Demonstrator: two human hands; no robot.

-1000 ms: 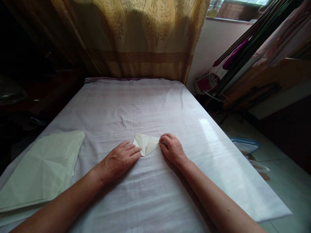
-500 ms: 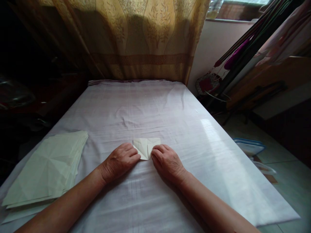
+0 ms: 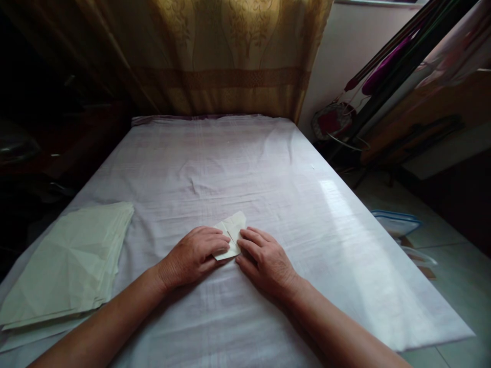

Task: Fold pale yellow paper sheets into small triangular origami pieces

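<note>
A small folded piece of cream paper (image 3: pixel 233 227) lies on the white cloth-covered table (image 3: pixel 245 168), near the front middle. My left hand (image 3: pixel 194 255) lies on the paper's left side, fingers stretched flat over it. My right hand (image 3: pixel 264 260) presses its right side with the fingers extended and close together. The two hands nearly meet over the paper, and only its upper corner shows between them.
A stack of cream paper sheets (image 3: pixel 65 263) lies at the front left of the table. A patterned golden curtain (image 3: pixel 215 56) hangs behind the far edge. Beyond the right edge, a plastic container (image 3: pixel 397 225) sits on the tiled floor, with rods and clutter (image 3: pixel 387 71) leaning behind.
My right hand has slid left from the paper's right tip and folded that side inward. The paper has gone from a wide triangle to a narrower shape, now mostly covered by both hands.
</note>
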